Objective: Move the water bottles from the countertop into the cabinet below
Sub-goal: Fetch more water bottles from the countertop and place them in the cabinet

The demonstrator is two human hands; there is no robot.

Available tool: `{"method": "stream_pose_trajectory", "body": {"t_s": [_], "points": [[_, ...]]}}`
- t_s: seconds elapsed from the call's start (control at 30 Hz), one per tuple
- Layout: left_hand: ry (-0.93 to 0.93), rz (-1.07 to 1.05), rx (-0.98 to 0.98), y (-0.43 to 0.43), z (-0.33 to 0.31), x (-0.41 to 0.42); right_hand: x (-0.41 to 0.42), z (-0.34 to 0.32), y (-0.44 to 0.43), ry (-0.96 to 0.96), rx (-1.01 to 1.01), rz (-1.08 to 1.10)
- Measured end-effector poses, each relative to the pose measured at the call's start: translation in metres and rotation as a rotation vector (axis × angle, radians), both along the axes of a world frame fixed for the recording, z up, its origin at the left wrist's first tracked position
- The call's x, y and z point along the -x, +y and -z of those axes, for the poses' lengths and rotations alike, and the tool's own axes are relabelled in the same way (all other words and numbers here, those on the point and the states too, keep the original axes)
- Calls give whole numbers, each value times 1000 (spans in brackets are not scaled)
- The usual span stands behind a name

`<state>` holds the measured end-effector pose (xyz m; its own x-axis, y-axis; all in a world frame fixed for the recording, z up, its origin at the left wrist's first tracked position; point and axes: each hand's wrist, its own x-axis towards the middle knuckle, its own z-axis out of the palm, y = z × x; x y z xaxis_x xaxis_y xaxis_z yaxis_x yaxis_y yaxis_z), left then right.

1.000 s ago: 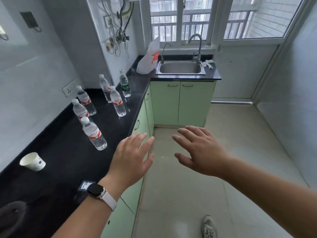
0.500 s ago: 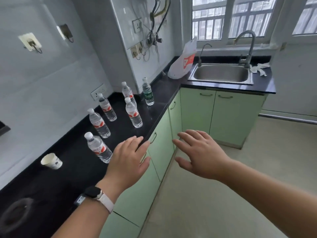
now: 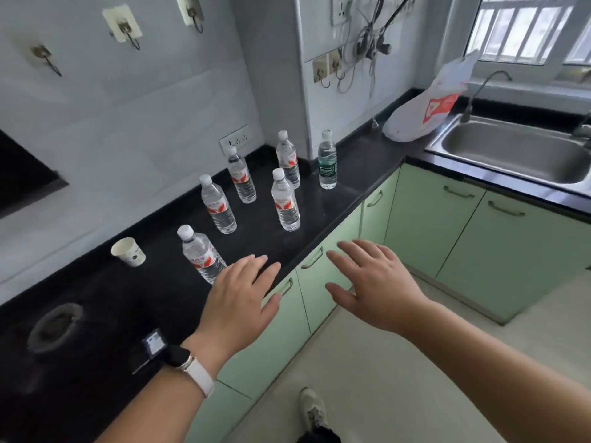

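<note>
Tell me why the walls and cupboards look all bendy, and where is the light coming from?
In the head view, the wide lens curves straight edges, so the counter and cupboards lean; daylight comes through the window, which looks washed out; the plastic bag near it is a bit blurry.

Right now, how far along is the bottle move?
Done: nothing visible. All six water bottles stand on the countertop, and the cabinet doors below are shut. In hand: nothing; left hand and right hand hover open and empty. Left: open a cabinet, move all six.
</note>
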<state>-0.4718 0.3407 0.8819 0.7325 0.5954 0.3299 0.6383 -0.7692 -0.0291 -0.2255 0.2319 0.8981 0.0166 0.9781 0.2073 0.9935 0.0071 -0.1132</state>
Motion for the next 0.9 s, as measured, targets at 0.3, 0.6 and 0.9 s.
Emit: {"method": "stream_pose_trajectory", "body": {"t_s": [0.3,0.6,0.9], "points": [[-213,-362,339,75,61,14,-17,31,104,35,125,28],[-568,-886,691,124,117,48,-12,59,203,281,256,147],[-909,-1005,777,151,124,48,-27,78,274,608,280,269]]}}
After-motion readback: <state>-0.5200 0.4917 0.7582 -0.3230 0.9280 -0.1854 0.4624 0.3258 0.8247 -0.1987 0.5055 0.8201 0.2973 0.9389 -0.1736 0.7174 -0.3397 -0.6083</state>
